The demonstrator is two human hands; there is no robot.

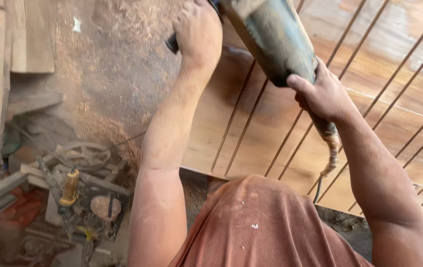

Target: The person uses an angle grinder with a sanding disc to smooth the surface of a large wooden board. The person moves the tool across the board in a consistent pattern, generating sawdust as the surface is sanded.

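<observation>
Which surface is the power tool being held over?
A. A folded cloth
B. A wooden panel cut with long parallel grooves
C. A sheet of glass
B: both hands, left hand and right hand, grip the power tool above the grooved wooden panel.

Power tool held over a grooved board

The tool [275, 39] has a dusty blue-grey body, tilted, its front end cut off by the top edge; a frayed cord [331, 153] hangs from its rear. Both hands grip it: left hand [199, 32] at the front, right hand [323, 94] around the back. Beneath lies the board [271, 128], reddish-brown wood cut with pairs of long parallel grooves.
</observation>
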